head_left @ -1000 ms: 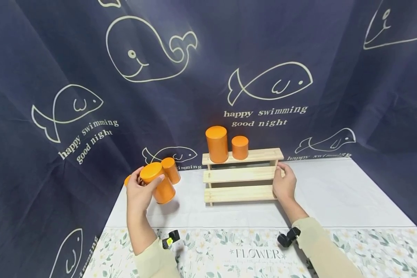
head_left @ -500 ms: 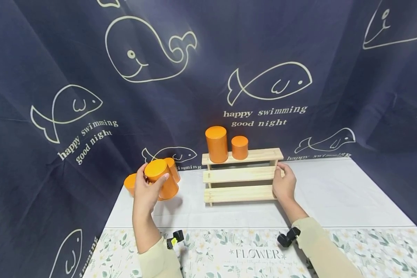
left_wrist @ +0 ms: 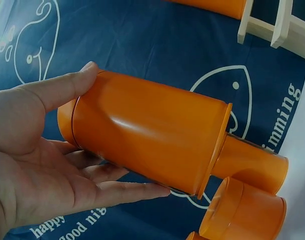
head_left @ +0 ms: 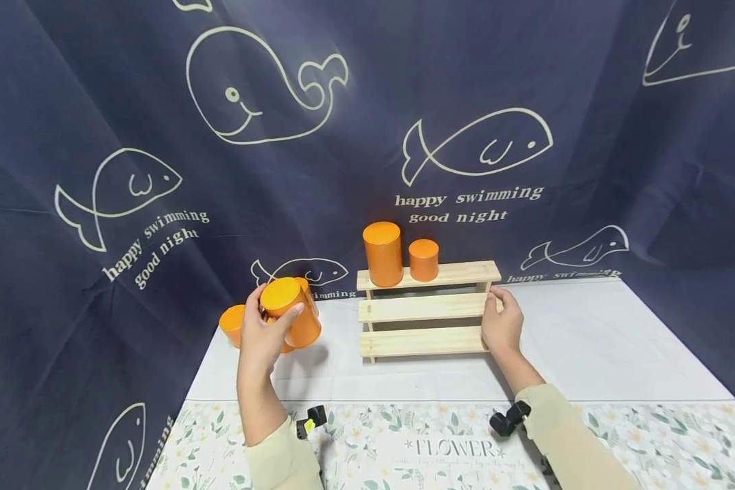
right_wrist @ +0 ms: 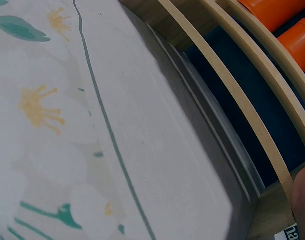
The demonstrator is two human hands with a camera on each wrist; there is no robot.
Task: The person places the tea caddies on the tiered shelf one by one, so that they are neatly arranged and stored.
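Note:
My left hand (head_left: pixel 262 340) grips a large orange canister (head_left: pixel 302 322) near its lid, tilted and held above the table. In the left wrist view the thumb and fingers of the hand (left_wrist: pixel 52 150) wrap round the lid end of the canister (left_wrist: pixel 152 132). My right hand (head_left: pixel 503 321) holds the right side of a three-tier wooden shelf (head_left: pixel 425 308); only a bit of that hand (right_wrist: pixel 303 195) shows in the right wrist view. On the top tier stand a tall orange canister (head_left: pixel 383 255) at the left and a smaller canister (head_left: pixel 424 260) beside it.
Left of the held canister stands a short orange canister (head_left: pixel 232 325); others lie partly hidden behind it, two showing in the left wrist view (left_wrist: pixel 252 162). A dark blue cloth with fish drawings hangs behind. A floral mat (head_left: pixel 367 442) covers the table's front.
My left hand has moved right and slightly up with the large canister, uncovering the short canister at the left. My right hand and the shelf have stayed in place.

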